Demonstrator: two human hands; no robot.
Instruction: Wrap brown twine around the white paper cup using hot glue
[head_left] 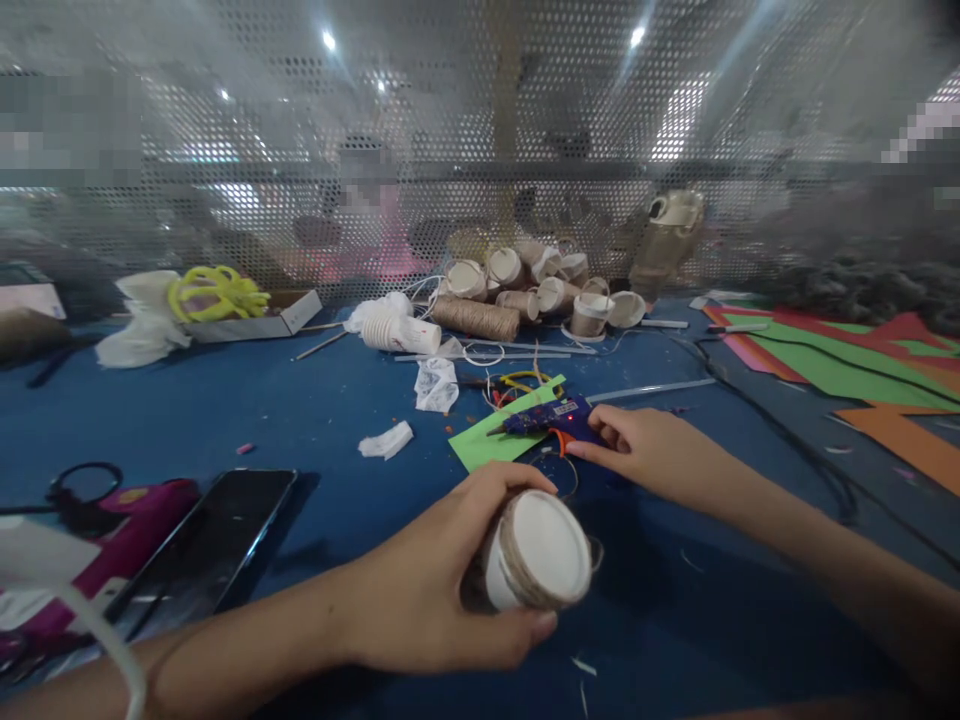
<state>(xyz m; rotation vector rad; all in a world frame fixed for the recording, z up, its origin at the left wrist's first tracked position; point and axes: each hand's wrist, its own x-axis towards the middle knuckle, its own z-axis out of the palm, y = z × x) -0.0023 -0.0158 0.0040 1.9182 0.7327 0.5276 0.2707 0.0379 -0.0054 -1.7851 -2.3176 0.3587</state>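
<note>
A white paper cup [551, 545] with brown twine wound round its side is tilted, its flat round end facing up toward me. My left hand [450, 570] is closed round it, thumb below and fingers above. Farther right, my right hand [626, 440] grips the handle of a blue hot glue gun [559, 415], which has an orange trigger and a small red light. The glue gun's nozzle points left over a strip of green paper [480, 442]. A loose bit of twine shows between the cup and the glue gun.
Twine-wrapped cups [506, 268], a twine roll [476, 318] and stacked white cups [397, 330] stand at the back. A phone [217, 540] and a magenta tool [142, 530] lie left. Coloured sheets [832, 360] and a black cable [780, 430] lie right. Perforated metal mesh [450, 130] rises behind.
</note>
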